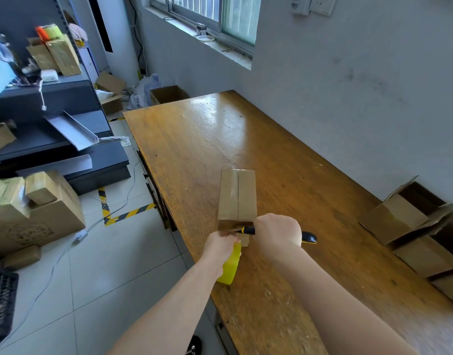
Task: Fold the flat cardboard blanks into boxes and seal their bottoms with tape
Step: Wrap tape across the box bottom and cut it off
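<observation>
Head view: the brown cardboard box (237, 198), long and flat-sided with its flap seam facing up, lies on the glossy, scuffed wooden table (245, 129). It sits close to the table's 9 o'clock edge, and the tabletop runs on wide toward 12 and 3 o'clock. At the box's 6 o'clock end the left hand (220, 245) curls round a yellow tape roll (230, 267). The right hand (278, 233) is fisted on a black-and-yellow tool handle (308, 237). Opened cartons (399, 219) crowd the wall at 3 o'clock.

- The black-and-yellow tool handle (308, 237) is hidden at its middle inside the right hand's (278, 230) curled fingers.
- The yellow tape roll (230, 269) is partly hidden beneath the left hand (219, 245).
- The cardboard box (237, 198) blurs at the fingertips.
</observation>
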Demonstrator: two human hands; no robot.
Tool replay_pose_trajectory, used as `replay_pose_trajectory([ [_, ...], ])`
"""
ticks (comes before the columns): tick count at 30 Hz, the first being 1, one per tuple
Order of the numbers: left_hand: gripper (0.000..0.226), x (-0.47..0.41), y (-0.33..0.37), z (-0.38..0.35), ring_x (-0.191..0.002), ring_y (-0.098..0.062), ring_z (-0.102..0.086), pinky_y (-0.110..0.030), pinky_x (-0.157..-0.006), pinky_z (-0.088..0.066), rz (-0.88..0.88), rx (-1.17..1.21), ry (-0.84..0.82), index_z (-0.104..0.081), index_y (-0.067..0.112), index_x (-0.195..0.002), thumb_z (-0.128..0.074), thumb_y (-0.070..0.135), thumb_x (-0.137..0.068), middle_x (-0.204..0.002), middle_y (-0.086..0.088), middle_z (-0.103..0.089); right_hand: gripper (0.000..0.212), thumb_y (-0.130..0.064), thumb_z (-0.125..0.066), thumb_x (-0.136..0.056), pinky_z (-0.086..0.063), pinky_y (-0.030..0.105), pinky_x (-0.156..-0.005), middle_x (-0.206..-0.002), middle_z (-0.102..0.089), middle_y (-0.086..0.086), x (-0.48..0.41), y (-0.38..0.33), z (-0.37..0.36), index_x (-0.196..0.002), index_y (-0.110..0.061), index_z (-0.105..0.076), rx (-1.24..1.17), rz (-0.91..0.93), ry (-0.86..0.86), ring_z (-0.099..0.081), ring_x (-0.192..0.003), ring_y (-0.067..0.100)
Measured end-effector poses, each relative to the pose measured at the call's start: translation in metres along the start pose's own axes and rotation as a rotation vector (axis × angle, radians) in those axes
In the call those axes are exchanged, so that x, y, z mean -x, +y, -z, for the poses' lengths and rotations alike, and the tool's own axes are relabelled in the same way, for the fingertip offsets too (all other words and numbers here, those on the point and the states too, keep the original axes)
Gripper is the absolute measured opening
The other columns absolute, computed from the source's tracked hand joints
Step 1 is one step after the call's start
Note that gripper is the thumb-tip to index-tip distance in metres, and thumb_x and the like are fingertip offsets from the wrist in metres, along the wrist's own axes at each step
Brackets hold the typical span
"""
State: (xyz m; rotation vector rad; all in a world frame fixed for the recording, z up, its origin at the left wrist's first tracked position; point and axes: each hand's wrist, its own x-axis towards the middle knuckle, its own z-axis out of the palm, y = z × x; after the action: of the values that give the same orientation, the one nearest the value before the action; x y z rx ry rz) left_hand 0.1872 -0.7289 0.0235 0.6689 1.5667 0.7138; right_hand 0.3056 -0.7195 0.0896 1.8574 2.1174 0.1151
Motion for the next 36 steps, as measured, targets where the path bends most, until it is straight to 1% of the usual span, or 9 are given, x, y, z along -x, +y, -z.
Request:
replay_pose_trajectory([
  [5, 0.018, -0.001, 0.001, 0.001, -0.089, -0.032, -0.069, -0.048, -0.091, -0.055, -0.03, -0.052, 0.007, -0.07, 0.022, -0.081, -0.059, 0.023, -0.095, -0.093, -0.01, -0.07, 0.015, -0.034, -0.055, -0.098, -0.029, 0.023, -0.047, -0.077, -0.055, -0.007, 0.005, 0.014, -0.021, -0.102, -0.025, -0.066, -0.186, -0.039, 0.019, -0.054, -0.065, 0.013],
  [7, 0.021, -0.002, 0.002, -0.001, -0.094, -0.034, -0.068, -0.05, -0.091, -0.055, -0.056, -0.091, 0.001, -0.071, 0.024, -0.079, -0.058, 0.023, -0.095, -0.094, -0.01, -0.07, 0.018, -0.038, -0.051, -0.1, -0.028, 0.022, -0.046, -0.08, -0.055, -0.008, 0.01, 0.015, -0.029, -0.102, -0.026, -0.065, -0.217, -0.046, 0.037, -0.052, -0.064, 0.013],
  [12, 0.017, -0.002, -0.003, 0.003, -0.086, -0.026, -0.07, -0.044, -0.086, -0.058, -0.072, -0.144, 0.022, -0.07, 0.02, -0.098, -0.054, 0.025, -0.099, -0.092, -0.004, -0.07, 0.018, -0.038, -0.053, -0.098, -0.034, 0.023, -0.047, -0.078, -0.058, -0.009, 0.01, 0.021, -0.039, -0.096, -0.026, -0.067, -0.252, -0.12, 0.043, -0.056, -0.062, 0.012],
  [18, 0.017, -0.007, -0.007, 0.006, -0.1, -0.029, -0.066, -0.049, -0.094, -0.053, -0.075, -0.125, 0.007, -0.07, 0.027, -0.087, -0.059, 0.035, -0.096, -0.104, -0.004, -0.069, 0.026, -0.048, -0.05, -0.097, -0.044, 0.027, -0.067, -0.086, -0.063, -0.008, 0.015, 0.027, -0.073, -0.101, -0.029, -0.067, -0.222, -0.094, -0.011, -0.06, -0.08, 0.015],
  [26, 0.033, -0.012, -0.011, 0.01, -0.108, -0.029, -0.062, -0.049, -0.098, -0.051, -0.023, -0.126, -0.025, -0.066, 0.022, -0.119, -0.06, 0.042, -0.094, -0.119, -0.004, -0.064, 0.043, -0.054, -0.056, -0.092, -0.047, 0.03, -0.089, -0.117, -0.058, -0.004, 0.028, 0.036, -0.137, -0.127, -0.031, -0.054, -0.362, -0.214, -0.221, -0.052, -0.115, 0.018],
  [28, 0.029, -0.012, -0.01, 0.011, -0.106, -0.029, -0.063, -0.049, -0.098, -0.051, -0.023, -0.115, -0.033, -0.068, 0.021, -0.114, -0.06, 0.04, -0.094, -0.114, -0.004, -0.066, 0.054, -0.061, -0.056, -0.089, -0.047, 0.032, -0.094, -0.126, -0.053, -0.002, 0.023, 0.034, -0.136, -0.133, -0.03, -0.05, -0.382, -0.236, -0.133, -0.048, -0.12, 0.02],
  [30, 0.024, -0.013, -0.01, 0.013, -0.1, -0.029, -0.066, -0.05, -0.095, -0.053, -0.029, -0.089, -0.033, -0.07, 0.019, -0.107, -0.06, 0.038, -0.095, -0.106, -0.006, -0.069, 0.063, -0.061, -0.057, -0.088, -0.049, 0.035, -0.093, -0.13, -0.053, 0.002, 0.012, 0.03, -0.121, -0.138, -0.024, -0.049, -0.521, -0.21, 0.135, -0.05, -0.119, 0.022],
  [33, 0.017, -0.01, -0.006, 0.017, -0.088, -0.028, -0.071, -0.046, -0.088, -0.057, -0.033, -0.046, -0.047, -0.069, 0.018, -0.093, -0.059, 0.031, -0.097, -0.095, -0.008, -0.072, 0.061, -0.053, -0.061, -0.087, -0.054, 0.042, -0.087, -0.132, -0.056, 0.011, -0.01, 0.017, -0.084, -0.136, -0.018, -0.054, -0.647, -0.021, 0.514, -0.055, -0.118, 0.03],
  [36, 0.018, -0.007, -0.002, 0.021, -0.08, -0.025, -0.069, -0.04, -0.081, -0.057, -0.035, -0.03, -0.064, -0.068, 0.018, -0.089, -0.057, 0.028, -0.099, -0.092, -0.008, -0.071, 0.067, -0.055, -0.059, -0.089, -0.042, 0.048, -0.106, -0.154, -0.037, 0.014, -0.03, 0.005, -0.059, -0.147, -0.026, -0.043, -0.605, 0.113, 0.422, -0.035, -0.14, 0.033],
])
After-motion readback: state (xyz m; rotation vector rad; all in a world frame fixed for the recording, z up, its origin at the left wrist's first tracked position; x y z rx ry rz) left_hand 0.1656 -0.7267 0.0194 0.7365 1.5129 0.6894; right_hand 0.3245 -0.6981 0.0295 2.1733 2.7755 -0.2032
